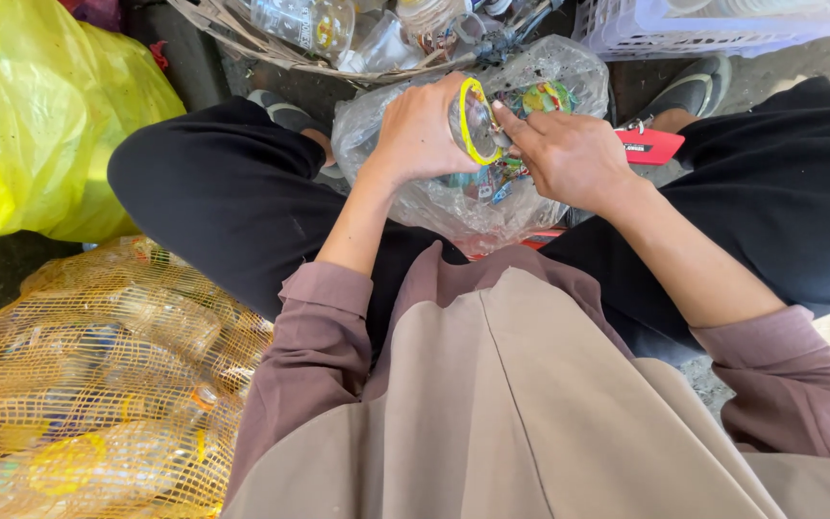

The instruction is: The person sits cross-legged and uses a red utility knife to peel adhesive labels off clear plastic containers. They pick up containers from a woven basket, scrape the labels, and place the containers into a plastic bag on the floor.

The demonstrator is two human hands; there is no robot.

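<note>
My left hand point(420, 130) grips a clear plastic bottle point(474, 120) with a yellow band around it, held over a clear plastic bag point(415, 202) between my knees. My right hand point(569, 154) touches the bottle from the right, its fingertips on the yellow band. The bag holds scraps of coloured plastic labels point(540, 96). Most of the bottle is hidden behind my left hand.
A yellow net sack point(88, 384) full of clear plastic bottles lies at my lower left. A yellow plastic bag point(50, 115) sits at the upper left. A woven basket point(271, 43) of bottles and a white crate point(646, 34) stand ahead. A red cutter point(650, 146) lies by my right knee.
</note>
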